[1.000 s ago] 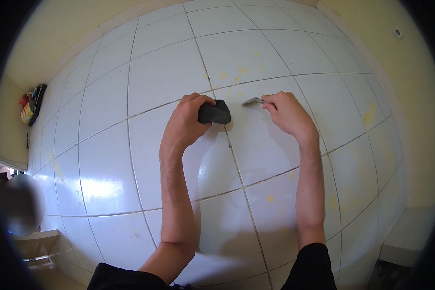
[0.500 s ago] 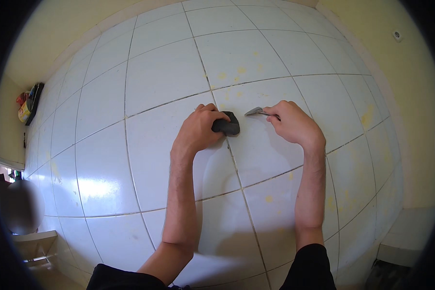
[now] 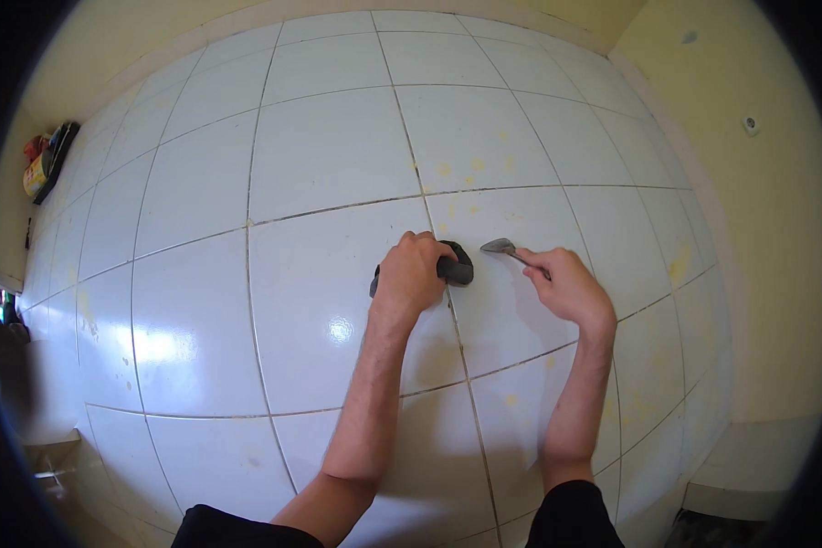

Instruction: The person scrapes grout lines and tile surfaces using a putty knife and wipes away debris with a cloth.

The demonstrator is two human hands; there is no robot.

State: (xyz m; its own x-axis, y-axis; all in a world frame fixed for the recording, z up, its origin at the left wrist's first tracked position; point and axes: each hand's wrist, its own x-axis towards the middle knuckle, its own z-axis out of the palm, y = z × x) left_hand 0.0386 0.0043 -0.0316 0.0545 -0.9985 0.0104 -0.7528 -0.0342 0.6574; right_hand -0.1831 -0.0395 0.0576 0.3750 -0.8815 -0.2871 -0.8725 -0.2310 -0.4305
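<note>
My left hand [image 3: 412,274] is closed over a dark grey cloth [image 3: 457,270] and presses it to the white tiled floor [image 3: 320,329], close to a grout line. Parts of the cloth show on both sides of the hand; the rest is under it. Off to the right, my right hand [image 3: 571,290] grips a small scraper [image 3: 499,247] by its handle. The scraper's flat metal blade points left toward the cloth, with a short gap between them. Whether the blade touches the tile I cannot tell.
Yellowish stains [image 3: 475,166] dot the tiles just beyond my hands, with another patch [image 3: 680,263] at the right. A pale yellow wall [image 3: 703,119] carries a socket [image 3: 750,125]. Colourful packages [image 3: 38,173] and a dark object stand at the far left.
The view has shifted, so floor and hands sit lower in the picture. My left hand now lies flatter over the cloth, which shows on its left side too. The scraper's blade looks more face-on.
</note>
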